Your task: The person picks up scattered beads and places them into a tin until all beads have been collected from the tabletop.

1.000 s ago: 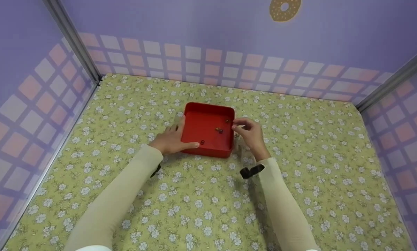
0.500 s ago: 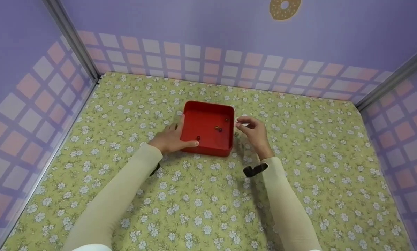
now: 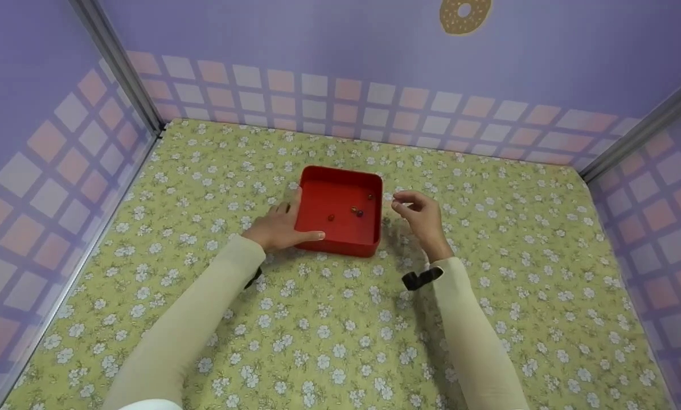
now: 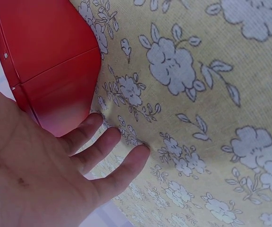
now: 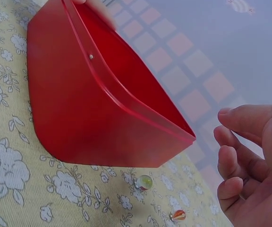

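Observation:
A square red box point(image 3: 343, 249) sits on the flowered cloth in the head view. Several small marbles point(image 3: 331, 217) lie in it. My left hand point(image 3: 275, 228) rests at the box's near left corner, its thumb straight over the front rim and a finger along the left wall. In the left wrist view, the left hand's other fingers point(image 4: 122, 172) stretch out beside the box. My right hand point(image 3: 423, 219) hovers right of the box, apart from it. In the right wrist view, its fingers point(image 5: 228, 156) are loosely bent and nothing shows between thumb and forefinger.
Outside the box, in the right wrist view, a green and yellow glass marble point(image 5: 144, 182) and an orange one point(image 5: 178, 215) lie on the cloth. A purple wall point(image 3: 340, 51) with a checkered band stands behind; side walls rise left and right.
My right hand has drawn away from the box's right wall, to the right. Inside the box, the marble near my left thumb has rolled toward the back. The left hand stays put.

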A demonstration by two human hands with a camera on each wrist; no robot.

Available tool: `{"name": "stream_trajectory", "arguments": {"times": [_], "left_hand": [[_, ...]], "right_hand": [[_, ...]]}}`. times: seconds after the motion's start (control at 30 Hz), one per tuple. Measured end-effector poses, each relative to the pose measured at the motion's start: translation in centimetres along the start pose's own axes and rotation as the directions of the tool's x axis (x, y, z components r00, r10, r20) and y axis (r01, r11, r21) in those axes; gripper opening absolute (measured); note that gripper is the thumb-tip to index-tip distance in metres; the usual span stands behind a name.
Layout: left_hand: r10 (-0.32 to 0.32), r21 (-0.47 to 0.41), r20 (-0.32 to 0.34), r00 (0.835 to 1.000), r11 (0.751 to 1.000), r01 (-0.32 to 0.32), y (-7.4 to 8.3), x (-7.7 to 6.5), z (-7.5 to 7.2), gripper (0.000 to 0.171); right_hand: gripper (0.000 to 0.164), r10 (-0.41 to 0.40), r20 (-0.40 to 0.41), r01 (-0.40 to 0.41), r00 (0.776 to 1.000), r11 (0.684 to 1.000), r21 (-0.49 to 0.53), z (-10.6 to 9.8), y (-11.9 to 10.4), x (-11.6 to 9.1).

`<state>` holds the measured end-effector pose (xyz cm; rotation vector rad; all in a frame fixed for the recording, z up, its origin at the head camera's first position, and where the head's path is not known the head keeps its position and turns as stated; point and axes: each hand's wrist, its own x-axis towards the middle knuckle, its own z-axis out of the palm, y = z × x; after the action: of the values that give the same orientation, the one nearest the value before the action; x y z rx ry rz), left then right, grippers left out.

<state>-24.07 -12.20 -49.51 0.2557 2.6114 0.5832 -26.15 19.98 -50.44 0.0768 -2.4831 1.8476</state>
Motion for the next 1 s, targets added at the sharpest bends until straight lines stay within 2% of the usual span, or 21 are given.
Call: {"name": "stream_trajectory", "arguments": {"times": [0.3,0.73,1.0], "left_hand": [[-0.007,-0.007,-0.01,1.0,1.0,0.006,0.0,0.0,0.1,0.117],[-0.017,-0.026,0.001,1.0,1.0,0.017,0.0,0.0,0.0,0.118],[0.006,0.03,-0.015,1.0,1.0,-0.005,-0.1,0.1,0.0,0.121]], "right_hand": [[0.022,0.024,-0.017,-0.024,1.0,1.0,-0.019,-0.7,0.3,-0.1],[0.024,0.057,-0.037,-0.057,0.998,0.998,0.007,-1.8,0.4,0.0],[0.023,0.043,-0.069,-0.045,0.997,0.998,-0.037,-2.4,0.6,0.1]]}}
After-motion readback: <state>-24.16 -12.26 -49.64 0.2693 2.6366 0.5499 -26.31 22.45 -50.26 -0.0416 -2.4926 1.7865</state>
